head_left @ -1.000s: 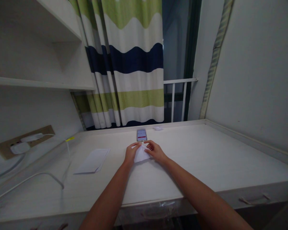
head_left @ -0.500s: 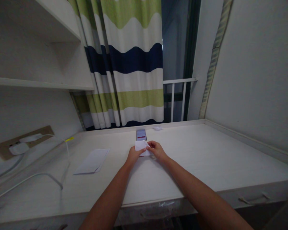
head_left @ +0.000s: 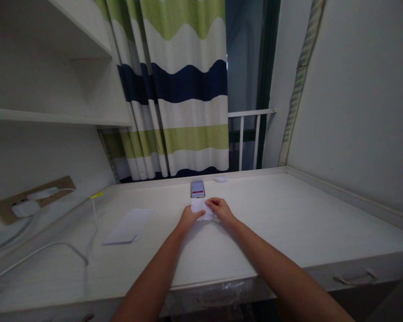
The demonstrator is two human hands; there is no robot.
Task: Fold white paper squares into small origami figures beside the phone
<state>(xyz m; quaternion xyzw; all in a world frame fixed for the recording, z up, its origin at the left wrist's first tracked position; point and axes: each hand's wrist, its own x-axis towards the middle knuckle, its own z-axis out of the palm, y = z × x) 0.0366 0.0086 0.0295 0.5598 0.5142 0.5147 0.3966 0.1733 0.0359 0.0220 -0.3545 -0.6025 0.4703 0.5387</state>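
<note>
Between my hands, over the middle of the white desk, is a small folded piece of white paper (head_left: 198, 205). My left hand (head_left: 188, 218) grips its left side, with the thumb lying across the front. On the right, my right hand (head_left: 220, 209) pinches the paper's upper right edge between thumb and fingers. Just beyond the paper lies a phone (head_left: 197, 189) with its screen lit. The fingers behind the paper are hidden.
Several white sheets (head_left: 129, 226) lie at the left of the desk (head_left: 289, 214). A crumpled white scrap (head_left: 220, 180) is near the back edge. White cables (head_left: 67, 243) run from plugs (head_left: 27, 207) in a wall socket. A shelf (head_left: 57, 117) juts out at upper left.
The paper has come slightly down toward me, showing more of the phone. My right thumb has moved up from the paper's middle to its upper right edge.
</note>
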